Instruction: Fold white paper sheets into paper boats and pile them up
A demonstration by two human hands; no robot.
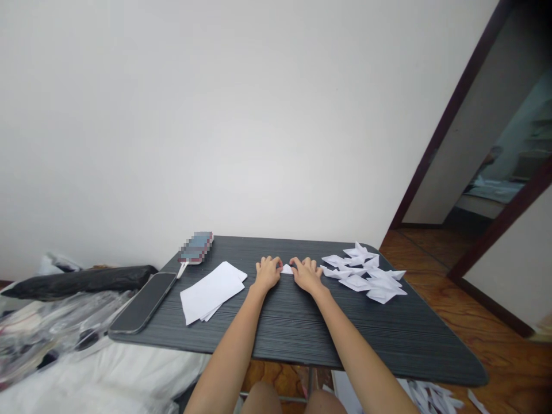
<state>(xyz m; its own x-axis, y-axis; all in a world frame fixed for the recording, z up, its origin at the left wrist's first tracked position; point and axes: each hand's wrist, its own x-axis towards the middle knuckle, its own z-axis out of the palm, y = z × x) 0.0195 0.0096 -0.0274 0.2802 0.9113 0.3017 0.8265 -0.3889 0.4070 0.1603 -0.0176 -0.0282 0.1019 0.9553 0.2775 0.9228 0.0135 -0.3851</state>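
Observation:
Between my hands a small folded piece of white paper (287, 269) lies on the dark table, its top coming to a point. My left hand (268, 272) pinches its left end, fingers curled. At the right end my right hand (307, 273) grips it between thumb and fingers. Just right of that hand sits a cluster of several folded paper boats (366, 273), some overlapping. To the left lies a loose stack of flat white paper sheets (213, 292). My fingers hide both ends of the folded piece.
A phone (144, 303) rests at the table's left edge, near a pixelated device (196, 248) with a white cable. Plastic-covered bundles (86, 322) crowd the left side. Paper scraps (431, 397) lie below the table (414, 339). A white wall stands behind; a doorway is at right.

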